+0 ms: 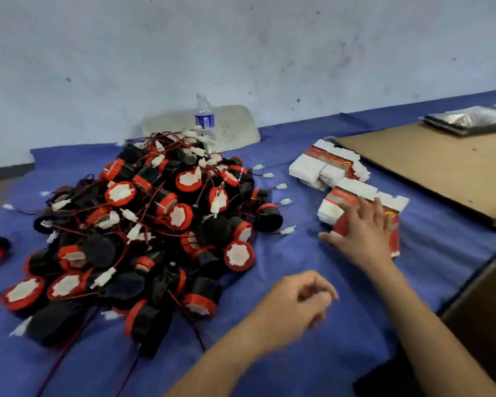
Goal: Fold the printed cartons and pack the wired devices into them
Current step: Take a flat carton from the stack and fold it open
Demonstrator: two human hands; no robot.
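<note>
Underneath, a blue cloth (335, 365) covers the bench (441, 247) below a scuffed wall (241, 53). Right hand (361, 233) lies flat on cartons (355, 190); left hand (295, 302) hovers loosely curled, empty.

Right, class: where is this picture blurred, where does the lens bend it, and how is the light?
Head view: motion smears the left hand and the right hand on the cartons; the nearest devices go soft; the wide lens bows the table along its far edge; light is even, shadows faint.
</note>
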